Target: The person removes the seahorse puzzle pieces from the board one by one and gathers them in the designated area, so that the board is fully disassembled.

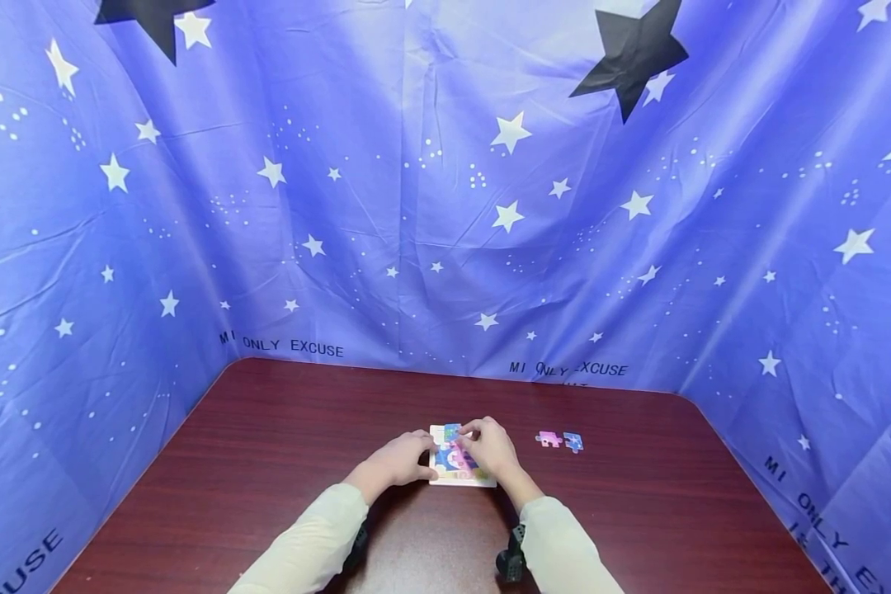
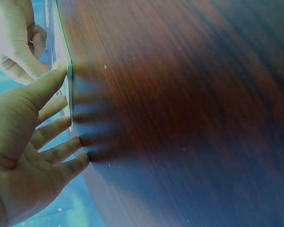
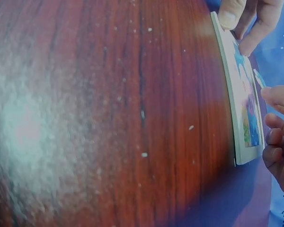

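Reddish-brown wood-grain tabletop (image 1: pixel 304 445) carried a white-framed, square jigsaw tray (image 1: pixel 464 483) with a blue, pink and yellow picture, lying between both hands. Left hand (image 1: pixel 404 458), fingers outstretched and apart, touched the tray's left side; right hand (image 1: pixel 492 445), fingers curled, pinched a thin, tilted puzzle piece (image 3: pixel 259 78) at the tray. To the right lay a pink jigsaw piece (image 1: pixel 549 440) and a blue jigsaw piece (image 1: pixel 573 443), side by side. Behind hung star-printed, blue-violet cloth (image 1: pixel 386 206).

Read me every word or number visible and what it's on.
"MI ONLY EXCUSE": blue cloth, back left.
"MI ONLY XCUSE": cloth, back right, creased; line beneath mostly hidden.
"MI ONLY EX": cloth, right side, cut off; letters beneath unclear.
"USE": cloth, left side, cut off.
Cloth letters, right wrist view: unclear.
Puzzle: no readable text.
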